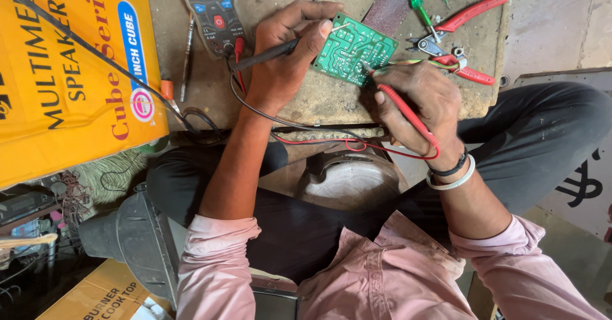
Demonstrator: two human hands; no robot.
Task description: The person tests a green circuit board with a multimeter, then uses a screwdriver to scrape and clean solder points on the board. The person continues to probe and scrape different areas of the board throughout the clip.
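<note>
The left hand (pixel 280 58) grips a black probe (pixel 264 55) and seemingly the board (pixel 354 48), the right hand (pixel 424 103) pinching a red probe (pixel 408 113) on it

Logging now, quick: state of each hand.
Left hand: closed on the black probe, steadying the green circuit board.
Right hand: closed on the red probe.

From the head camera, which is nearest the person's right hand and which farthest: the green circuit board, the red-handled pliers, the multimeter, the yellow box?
1. Green circuit board: touching the right hand, just above it.
2. Red-handled pliers: up and to its right.
3. Multimeter: far across the slab, beyond the left hand.
4. Yellow box: at the far left edge.
</note>
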